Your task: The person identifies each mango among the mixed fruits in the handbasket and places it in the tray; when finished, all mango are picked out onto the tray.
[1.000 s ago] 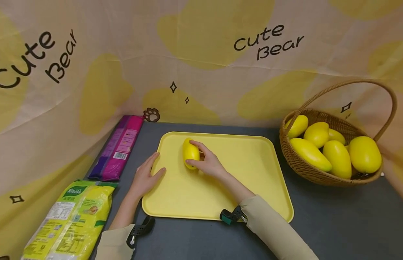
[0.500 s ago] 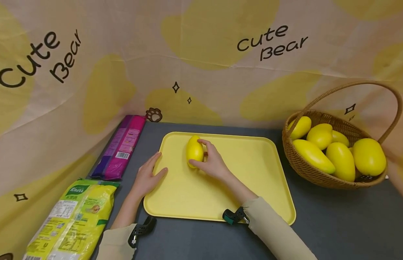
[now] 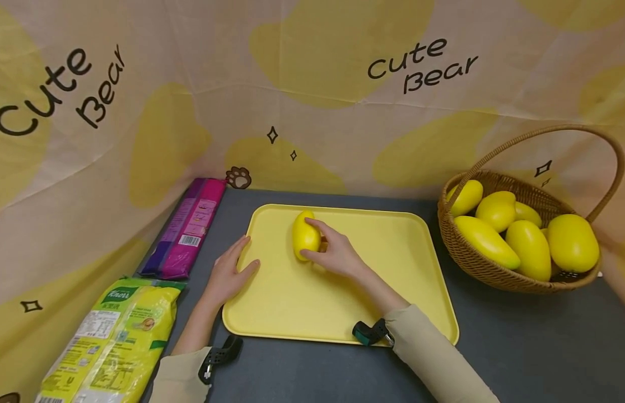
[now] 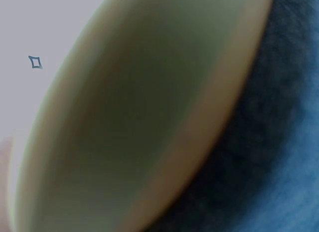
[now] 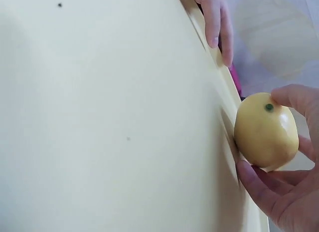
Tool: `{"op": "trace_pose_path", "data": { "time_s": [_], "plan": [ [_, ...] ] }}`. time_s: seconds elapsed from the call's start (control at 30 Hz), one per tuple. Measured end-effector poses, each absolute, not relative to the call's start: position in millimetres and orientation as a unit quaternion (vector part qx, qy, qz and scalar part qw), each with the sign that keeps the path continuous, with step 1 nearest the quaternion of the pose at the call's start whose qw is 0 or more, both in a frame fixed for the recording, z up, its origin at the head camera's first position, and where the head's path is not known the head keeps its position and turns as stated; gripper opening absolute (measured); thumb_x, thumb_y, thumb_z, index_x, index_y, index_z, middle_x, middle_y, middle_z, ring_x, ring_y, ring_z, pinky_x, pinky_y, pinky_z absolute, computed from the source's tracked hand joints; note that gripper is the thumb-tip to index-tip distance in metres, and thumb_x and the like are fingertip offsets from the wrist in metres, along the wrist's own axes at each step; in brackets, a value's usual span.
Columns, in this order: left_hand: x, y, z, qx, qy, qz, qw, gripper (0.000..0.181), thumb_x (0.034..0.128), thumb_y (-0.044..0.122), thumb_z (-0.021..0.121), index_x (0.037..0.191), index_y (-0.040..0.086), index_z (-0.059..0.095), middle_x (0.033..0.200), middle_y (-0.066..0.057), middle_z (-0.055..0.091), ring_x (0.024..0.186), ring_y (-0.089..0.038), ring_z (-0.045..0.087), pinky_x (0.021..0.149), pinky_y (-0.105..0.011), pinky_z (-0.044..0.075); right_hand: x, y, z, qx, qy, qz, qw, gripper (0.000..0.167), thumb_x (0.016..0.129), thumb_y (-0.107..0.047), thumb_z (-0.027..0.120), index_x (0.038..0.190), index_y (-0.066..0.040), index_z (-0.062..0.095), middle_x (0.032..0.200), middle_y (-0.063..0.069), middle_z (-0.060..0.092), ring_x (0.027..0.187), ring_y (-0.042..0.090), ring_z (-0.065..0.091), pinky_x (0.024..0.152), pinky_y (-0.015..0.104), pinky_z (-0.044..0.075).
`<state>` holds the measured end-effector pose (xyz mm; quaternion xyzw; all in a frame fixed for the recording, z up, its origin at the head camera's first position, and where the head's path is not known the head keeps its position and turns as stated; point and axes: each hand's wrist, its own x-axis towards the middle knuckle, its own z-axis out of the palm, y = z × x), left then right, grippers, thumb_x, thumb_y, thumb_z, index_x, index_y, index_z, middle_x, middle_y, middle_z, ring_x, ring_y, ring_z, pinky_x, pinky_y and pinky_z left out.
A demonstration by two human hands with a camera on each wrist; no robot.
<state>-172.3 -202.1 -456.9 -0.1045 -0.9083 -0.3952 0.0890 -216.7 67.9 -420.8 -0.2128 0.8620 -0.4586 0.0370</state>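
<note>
In the head view my right hand [image 3: 337, 250] holds a yellow mango [image 3: 306, 238] from its right side, at the back left part of a pale yellow tray [image 3: 363, 302]. The right wrist view shows the mango [image 5: 264, 134] end-on, with a small green dot on its end; thumb and fingers grip it from both sides. My left hand [image 3: 230, 274] rests on the tray's left rim, thumb over the inside, fingers relaxed. Only a blurred, close stretch of sleeve or tray fills the left wrist view, and I cannot tell which.
A wicker basket [image 3: 469, 263] with a tall handle and several mangoes [image 3: 528, 251] stands at the right. Along the left lie a purple-pink packet [image 3: 191, 224] and a yellow-green Knorr bag [image 3: 118, 336]. Printed cloth [image 3: 322, 84] hangs behind the dark tabletop [image 3: 302, 369].
My right hand and the mango have shifted slightly right. The mango now appears a little more upright than one second ago. My left hand keeps its place on the tray rim.
</note>
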Motion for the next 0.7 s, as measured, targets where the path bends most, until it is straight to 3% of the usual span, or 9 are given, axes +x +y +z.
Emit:
{"op": "trace_pose_path", "data": {
  "time_s": [0.3, 0.7],
  "plan": [
    [-173.0, -202.5, -458.9, -0.100, -0.909, -0.396, 0.088, 0.062, 0.0923, 0.020, 0.064, 0.146, -0.003, 0.040, 0.150, -0.024, 0.038, 0.138, -0.042, 0.033, 0.111, -0.062, 0.017, -221.4, 49.7, -427.7, -0.211, 0.880, -0.425, 0.026, 0.074, 0.085, -0.036, 0.076, 0.148, -0.018, 0.041, 0.132, 0.006, 0.058, 0.115, 0.022, 0.056, 0.101, 0.036, 0.044],
    [-172.9, -202.8, -457.7, -0.100, -0.911, -0.390, 0.087, 0.063, 0.0920, 0.019, 0.065, 0.145, -0.003, 0.040, 0.150, -0.023, 0.038, 0.137, -0.044, 0.035, 0.111, -0.062, 0.020, -225.4, 30.7, -428.6, -0.198, 0.879, -0.433, 0.023, 0.076, 0.086, -0.038, 0.074, 0.149, -0.014, 0.039, 0.138, 0.007, 0.055, 0.119, 0.022, 0.057, 0.103, 0.036, 0.043]
  ]
}}
